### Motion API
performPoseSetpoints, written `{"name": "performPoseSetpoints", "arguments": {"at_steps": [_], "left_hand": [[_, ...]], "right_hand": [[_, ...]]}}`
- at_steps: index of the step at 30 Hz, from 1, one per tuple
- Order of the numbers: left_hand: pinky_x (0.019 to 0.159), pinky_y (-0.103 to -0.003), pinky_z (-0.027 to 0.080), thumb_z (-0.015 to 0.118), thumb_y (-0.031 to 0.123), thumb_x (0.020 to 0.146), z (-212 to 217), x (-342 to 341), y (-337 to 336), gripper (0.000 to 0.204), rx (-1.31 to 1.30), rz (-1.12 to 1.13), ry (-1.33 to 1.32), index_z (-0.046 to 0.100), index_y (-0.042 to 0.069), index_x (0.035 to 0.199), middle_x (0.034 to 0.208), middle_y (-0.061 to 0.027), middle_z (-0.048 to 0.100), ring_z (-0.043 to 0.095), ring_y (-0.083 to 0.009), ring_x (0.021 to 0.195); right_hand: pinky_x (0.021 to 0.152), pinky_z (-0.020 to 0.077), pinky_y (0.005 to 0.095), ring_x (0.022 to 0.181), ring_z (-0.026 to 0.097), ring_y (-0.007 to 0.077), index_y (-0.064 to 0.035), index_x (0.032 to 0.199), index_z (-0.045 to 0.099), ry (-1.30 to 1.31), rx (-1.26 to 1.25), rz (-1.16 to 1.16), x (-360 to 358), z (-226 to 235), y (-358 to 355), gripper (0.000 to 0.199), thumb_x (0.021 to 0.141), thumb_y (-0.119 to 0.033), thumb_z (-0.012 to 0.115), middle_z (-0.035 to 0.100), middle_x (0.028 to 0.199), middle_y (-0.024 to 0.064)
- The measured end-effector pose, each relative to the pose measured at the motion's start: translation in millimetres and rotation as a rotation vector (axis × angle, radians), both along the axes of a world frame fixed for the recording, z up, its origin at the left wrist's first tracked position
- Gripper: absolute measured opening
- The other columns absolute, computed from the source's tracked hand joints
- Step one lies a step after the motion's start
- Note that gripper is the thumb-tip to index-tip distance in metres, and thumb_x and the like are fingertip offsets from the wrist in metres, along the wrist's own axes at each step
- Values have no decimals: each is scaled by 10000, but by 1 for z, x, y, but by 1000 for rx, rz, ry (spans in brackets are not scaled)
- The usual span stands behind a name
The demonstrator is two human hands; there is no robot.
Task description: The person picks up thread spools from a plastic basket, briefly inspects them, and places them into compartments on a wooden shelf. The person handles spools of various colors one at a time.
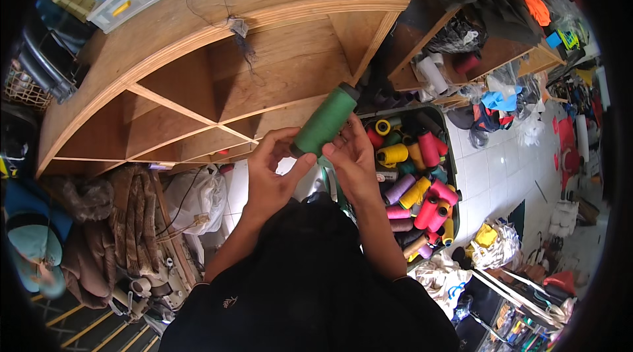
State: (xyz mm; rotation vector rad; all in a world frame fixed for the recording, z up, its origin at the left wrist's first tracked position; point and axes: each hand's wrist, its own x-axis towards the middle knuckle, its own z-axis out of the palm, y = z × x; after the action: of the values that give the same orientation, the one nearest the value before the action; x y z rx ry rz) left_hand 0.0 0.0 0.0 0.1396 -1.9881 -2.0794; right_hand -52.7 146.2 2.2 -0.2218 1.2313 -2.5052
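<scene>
A large green thread spool [324, 120] with black ends is tilted in front of my chest, its top leaning up to the right. My left hand [273, 160] is closed on its lower end, the thumb along the near side. Around its right side wrap the fingers of my right hand [353, 154], with that thumb near the lower end. Just right of my right forearm stands a dark bin [456, 174] full of thread spools in several colours. Among them are a yellow spool [415, 192] and a red spool [428, 149].
Ahead is a wooden shelf unit [217, 124] with bare compartments. Clear plastic drawers [132, 5] and dark sheets sit on its top. Folded brown fabric [135, 220] and a white plastic bag [198, 197] lie at left. White tiled floor [488, 167] and bundled bags are at right.
</scene>
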Motion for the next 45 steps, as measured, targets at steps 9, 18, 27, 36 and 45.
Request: {"name": "performPoseSetpoints", "arguments": {"at_steps": [9,18,27,36,45], "left_hand": [[737,-319,497,870,85,641,6,-3,10,549,-472,291,260,545,-2,1075,939,-140,627,620,-233,821],[803,-367,448,859,81,598,-4,-12,4,524,-802,182,417,575,34,1036,995,-119,589,565,-281,921],[852,-340,453,785,200,778,-22,-55,-11,550,-286,6,10,510,4,1212,1125,-135,598,580,-211,1022],[775,-303,508,703,245,847,-47,-182,-37,414,-339,141,58,561,-33,1120,942,-143,656,652,-213,835],[955,-375,438,523,148,930,-41,-286,-42,399,-183,36,-14,472,-53,1271,1182,-238,601,572,-319,1121]], "right_hand": [[878,500,316,1079,570,185,-21,1320,395,-44,49,-129,2,1,-11,585,817,56,683,546,1211,130],[907,478,330,1105,553,207,-34,1332,375,-49,133,-92,-4,-5,-11,665,782,5,747,526,1197,118],[930,485,378,1132,559,242,0,1227,419,329,598,-278,-38,-42,-29,607,732,-47,767,560,1146,151],[818,474,416,952,567,350,38,1186,500,781,951,-643,-148,-76,-82,505,744,-105,700,558,1027,198],[959,417,437,1106,553,401,-14,1281,481,657,697,-743,-261,-69,-119,449,922,-279,533,594,1156,238]]}}
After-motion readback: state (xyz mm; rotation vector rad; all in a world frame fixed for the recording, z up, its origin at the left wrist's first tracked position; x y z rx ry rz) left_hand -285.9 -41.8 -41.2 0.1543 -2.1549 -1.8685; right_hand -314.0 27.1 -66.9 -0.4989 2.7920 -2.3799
